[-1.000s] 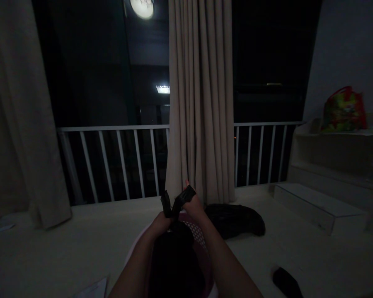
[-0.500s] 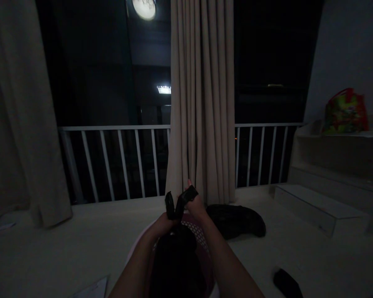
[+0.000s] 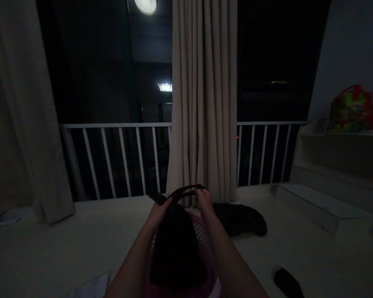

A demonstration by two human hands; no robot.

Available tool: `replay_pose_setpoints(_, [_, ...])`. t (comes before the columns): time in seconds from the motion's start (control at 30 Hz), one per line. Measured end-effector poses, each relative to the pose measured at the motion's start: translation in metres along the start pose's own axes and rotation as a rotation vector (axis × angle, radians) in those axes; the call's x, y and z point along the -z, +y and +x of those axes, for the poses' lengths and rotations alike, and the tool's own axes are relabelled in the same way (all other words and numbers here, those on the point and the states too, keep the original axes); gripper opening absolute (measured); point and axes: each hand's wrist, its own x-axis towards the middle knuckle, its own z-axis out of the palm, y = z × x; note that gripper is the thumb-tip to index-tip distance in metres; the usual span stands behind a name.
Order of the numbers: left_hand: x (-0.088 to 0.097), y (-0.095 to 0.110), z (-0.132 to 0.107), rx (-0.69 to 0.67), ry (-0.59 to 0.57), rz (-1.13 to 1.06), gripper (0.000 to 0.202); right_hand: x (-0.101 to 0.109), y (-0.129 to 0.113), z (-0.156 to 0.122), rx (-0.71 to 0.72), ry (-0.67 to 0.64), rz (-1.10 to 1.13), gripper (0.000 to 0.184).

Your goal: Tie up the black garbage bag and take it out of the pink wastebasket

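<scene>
In dim light, my left hand (image 3: 159,211) and my right hand (image 3: 204,201) are both closed on a black garment (image 3: 175,244). Each hand grips an end of its thin top edge, which arches between them. The rest of the dark cloth hangs down between my forearms. Under it stands a pink perforated basket (image 3: 202,236), mostly covered by the cloth. The hands are held in front of a beige curtain (image 3: 202,99) and low over a pale flat surface (image 3: 49,244).
A second black garment (image 3: 239,219) lies just right of the basket. A small dark item (image 3: 287,282) lies at lower right. Paper (image 3: 91,286) lies at lower left. White railing (image 3: 118,159) fronts a dark window. A white step (image 3: 320,207) and a colourful bag (image 3: 351,108) are at right.
My hands have moved apart and lifted slightly, stretching the garment's top edge into a strap-like arch. Earlier they were close together bunching the cloth. More fabric now hangs over the basket.
</scene>
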Motion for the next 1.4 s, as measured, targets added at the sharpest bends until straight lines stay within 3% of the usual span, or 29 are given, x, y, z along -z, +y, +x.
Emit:
replay_pose_setpoints(0.1, [0.005, -0.001, 0.007, -0.028, 0.172, -0.011, 0.038, 0.0, -0.009, -0.004, -0.025, 0.024, -0.022, 0.023])
replay_pose_setpoints(0.2, [0.007, 0.001, 0.009, -0.021, 0.27, -0.046, 0.035, 0.005, -0.017, -0.005, 0.057, 0.061, -0.007, 0.024])
replay_pose_setpoints(0.33, [0.007, 0.007, 0.005, -0.003, 0.427, -0.005, 0.038, 0.003, -0.022, -0.01, 0.043, 0.12, -0.013, 0.026])
replay_pose_setpoints(0.37, [0.006, 0.008, 0.004, -0.007, 0.43, 0.016, 0.039, 0.0, -0.023, -0.014, 0.056, 0.061, -0.021, 0.025])
replay_pose_setpoints(0.43, [0.003, 0.011, 0.001, -0.011, 0.375, 0.033, 0.038, -0.008, -0.023, -0.025, 0.08, -0.182, -0.017, 0.027])
replay_pose_setpoints(0.53, [-0.003, 0.013, -0.002, -0.019, 0.225, 0.034, 0.033, -0.016, -0.019, -0.041, 0.022, -0.556, -0.063, 0.064])
replay_pose_setpoints(0.57, [-0.004, 0.012, -0.003, -0.024, 0.184, 0.04, 0.032, -0.017, -0.017, -0.044, 0.006, -0.63, -0.089, 0.072])
replay_pose_setpoints(0.63, [-0.007, 0.01, -0.004, -0.067, 0.095, 0.037, 0.032, -0.017, -0.013, -0.046, 0.002, -0.687, -0.139, 0.072])
replay_pose_setpoints(0.77, [-0.009, 0.003, -0.003, -0.155, -0.09, 0.001, 0.041, -0.015, -0.01, -0.038, 0.011, -0.602, -0.188, 0.032])
replay_pose_setpoints(0.83, [-0.007, 0.002, -0.001, -0.171, -0.054, 0.051, 0.042, -0.014, -0.011, -0.033, 0.004, -0.501, -0.19, 0.018])
replay_pose_setpoints(0.93, [-0.004, 0.002, 0.002, -0.181, 0.093, 0.098, 0.04, -0.014, -0.015, -0.026, -0.032, -0.317, -0.121, 0.019])
replay_pose_setpoints(1.17, [0.0, 0.005, 0.005, -0.17, 0.273, -0.198, 0.041, -0.004, -0.014, -0.014, -0.036, 0.028, 0.022, 0.028])
replay_pose_setpoints(1.27, [0.0, 0.008, 0.003, -0.192, 0.278, -0.253, 0.042, -0.002, -0.015, -0.012, -0.05, 0.083, 0.035, 0.035])
replay_pose_setpoints(1.4, [0.001, 0.01, 0.001, -0.195, 0.313, -0.212, 0.041, -0.002, -0.02, -0.016, -0.086, 0.04, 0.066, 0.028])
